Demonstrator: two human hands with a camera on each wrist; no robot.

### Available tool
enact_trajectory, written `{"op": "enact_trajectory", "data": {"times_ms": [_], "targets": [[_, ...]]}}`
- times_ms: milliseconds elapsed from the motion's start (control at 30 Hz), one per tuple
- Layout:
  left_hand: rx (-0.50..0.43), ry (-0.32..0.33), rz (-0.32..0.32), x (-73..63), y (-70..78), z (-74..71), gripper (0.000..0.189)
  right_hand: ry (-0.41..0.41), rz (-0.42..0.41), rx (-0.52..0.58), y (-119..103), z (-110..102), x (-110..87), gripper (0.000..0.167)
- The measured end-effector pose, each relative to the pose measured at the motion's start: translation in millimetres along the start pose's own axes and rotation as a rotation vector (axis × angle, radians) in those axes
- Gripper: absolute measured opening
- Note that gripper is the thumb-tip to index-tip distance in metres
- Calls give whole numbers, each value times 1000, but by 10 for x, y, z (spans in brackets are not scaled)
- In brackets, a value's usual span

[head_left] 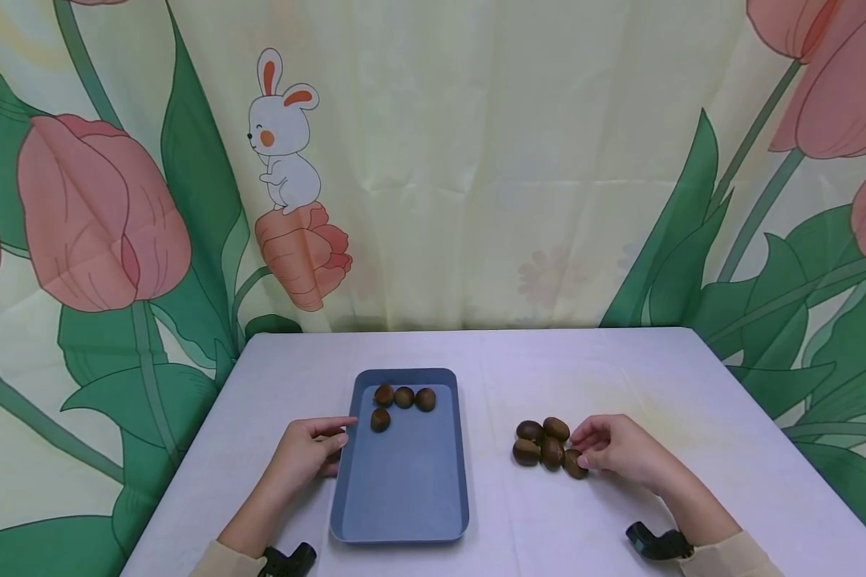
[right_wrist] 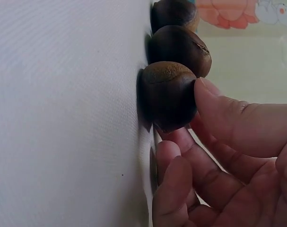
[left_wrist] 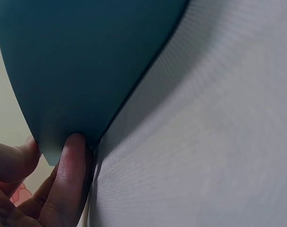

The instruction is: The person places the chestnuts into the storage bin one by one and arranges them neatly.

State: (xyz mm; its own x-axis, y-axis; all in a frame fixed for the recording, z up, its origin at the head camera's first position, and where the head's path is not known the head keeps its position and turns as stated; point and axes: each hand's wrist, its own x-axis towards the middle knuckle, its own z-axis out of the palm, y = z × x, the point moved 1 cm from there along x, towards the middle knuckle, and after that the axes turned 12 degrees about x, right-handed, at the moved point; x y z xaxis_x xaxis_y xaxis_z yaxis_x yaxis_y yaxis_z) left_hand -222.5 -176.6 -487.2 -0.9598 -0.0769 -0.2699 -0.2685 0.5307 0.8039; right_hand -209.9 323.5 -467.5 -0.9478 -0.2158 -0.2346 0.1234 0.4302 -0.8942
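Observation:
At the tray's left side my left hand (head_left: 309,453) grips the rim of the blue rectangular tray (head_left: 397,489). In the left wrist view, fingers (left_wrist: 67,175) press on the tray's outer wall (left_wrist: 86,71). Several brown chestnuts (head_left: 404,397) lie in the far part of the tray. To the right of it, several more chestnuts (head_left: 530,432) sit in a tight cluster on the table. My right hand (head_left: 624,453) pinches the cluster's nearest right chestnut (right_wrist: 167,94) between thumb and fingers. That chestnut stands close against its neighbour (right_wrist: 183,49), right at the cloth.
A white cloth (head_left: 491,513) covers the table. Behind it hangs a curtain (head_left: 476,176) printed with tulips and a rabbit on a carrot. Dark wrist devices (head_left: 657,543) sit by both cuffs.

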Motion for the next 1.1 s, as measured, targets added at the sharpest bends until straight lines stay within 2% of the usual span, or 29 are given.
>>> {"op": "enact_trajectory", "data": {"times_ms": [300,667,967,1100], "targets": [[-15,-3,10,-9,12,0,32,-22,-75,-29,9,2,-29,26],[-14,-4,18,-8,10,-9,32,60,-2,-34,-9,2,-33,28],[-23,-4,20,-9,2,-4,32,70,-59,-66,-98,-22,-9,25],[-15,-3,20,-6,1,-1,32,59,-59,-39,-186,-26,8,25]]}}
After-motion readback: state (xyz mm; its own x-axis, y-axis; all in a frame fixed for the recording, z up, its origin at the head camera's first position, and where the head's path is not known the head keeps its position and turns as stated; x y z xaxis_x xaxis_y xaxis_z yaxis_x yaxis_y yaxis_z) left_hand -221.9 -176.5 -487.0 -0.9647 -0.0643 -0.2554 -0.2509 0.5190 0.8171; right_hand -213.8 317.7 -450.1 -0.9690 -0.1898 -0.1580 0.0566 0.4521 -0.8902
